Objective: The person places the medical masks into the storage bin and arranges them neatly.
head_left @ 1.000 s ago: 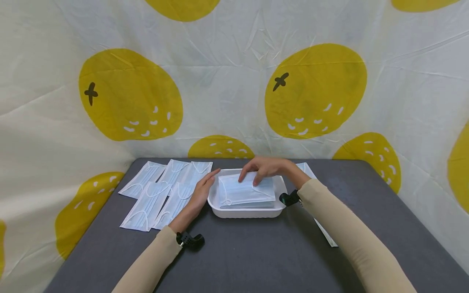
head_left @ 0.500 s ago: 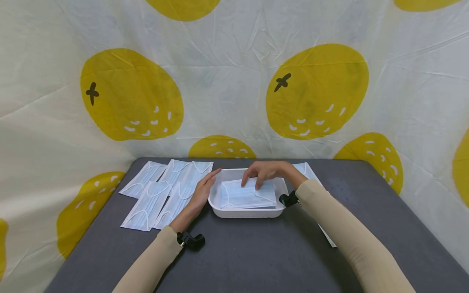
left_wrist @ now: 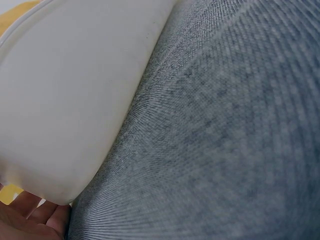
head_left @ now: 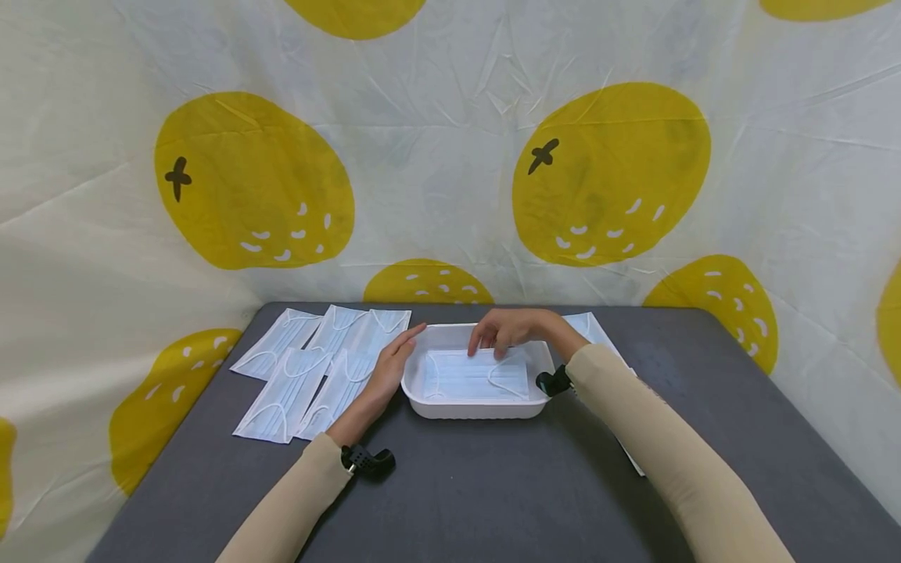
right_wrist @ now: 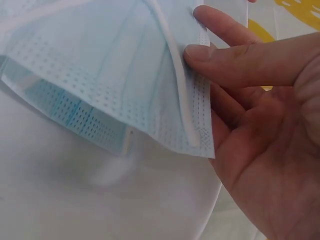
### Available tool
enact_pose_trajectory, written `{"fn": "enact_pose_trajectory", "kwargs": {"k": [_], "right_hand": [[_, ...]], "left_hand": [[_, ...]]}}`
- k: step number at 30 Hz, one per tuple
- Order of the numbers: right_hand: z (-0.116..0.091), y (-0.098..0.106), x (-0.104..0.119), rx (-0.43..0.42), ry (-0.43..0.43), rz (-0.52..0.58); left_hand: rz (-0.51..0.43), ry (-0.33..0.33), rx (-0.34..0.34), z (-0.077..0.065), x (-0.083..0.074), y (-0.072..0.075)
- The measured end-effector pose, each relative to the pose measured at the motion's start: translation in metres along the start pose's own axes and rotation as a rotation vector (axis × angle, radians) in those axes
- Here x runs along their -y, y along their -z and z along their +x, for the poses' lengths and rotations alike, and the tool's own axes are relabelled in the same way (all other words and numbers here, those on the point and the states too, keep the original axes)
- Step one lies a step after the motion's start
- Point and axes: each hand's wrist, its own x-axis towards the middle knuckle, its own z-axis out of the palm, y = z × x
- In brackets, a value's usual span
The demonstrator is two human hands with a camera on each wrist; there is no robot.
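Observation:
A white tray (head_left: 479, 410) stands at the middle of the table. Inside it lies a pale blue face mask (head_left: 461, 377) with white ear loops; the right wrist view shows another mask (right_wrist: 85, 112) beneath it. My right hand (head_left: 508, 327) reaches over the tray from the right. Its thumb (right_wrist: 200, 53) is on the upper mask's edge, with fingers behind that edge, pinching it. Against the tray's left end rests my left hand (head_left: 385, 371), fingers straight. In the left wrist view, its fingers (left_wrist: 42, 212) lie along the tray's outer wall (left_wrist: 65, 100).
Several face masks (head_left: 285, 391) lie spread and partly overlapping left of the tray. More masks (head_left: 586, 324) lie at the right, partly hidden under my right forearm. The grey table (head_left: 450, 500) ends at a fruit-patterned cloth (head_left: 436, 172) behind.
The mask under my right hand has gone down from a raised, tilted position to lie flatter and lower in the tray. My left hand has stayed at the tray's end.

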Motion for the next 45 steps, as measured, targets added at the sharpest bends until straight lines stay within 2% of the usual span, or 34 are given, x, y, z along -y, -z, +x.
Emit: {"fn": "enact_pose_trajectory", "kwargs": {"k": [7,19,27,34,45], "right_hand": [[0.000,-0.003,-0.002,-0.034,0.033,-0.013],[0.003,-0.006,-0.001,-0.051,0.024,-0.080],[0.004,-0.007,-0.002,-0.053,-0.012,-0.117],[0.006,-0.007,-0.002,-0.051,-0.024,-0.122],[0.005,-0.007,-0.003,-0.066,-0.024,-0.111]], "left_hand": [[-0.009,0.005,0.010,0.000,0.004,0.001],[0.002,-0.011,0.017,-0.003,0.002,0.001],[0.006,-0.018,0.012,-0.002,0.003,0.001],[-0.011,0.014,0.043,-0.017,-0.029,0.001],[-0.012,0.011,0.044,-0.018,-0.029,0.001]]}}
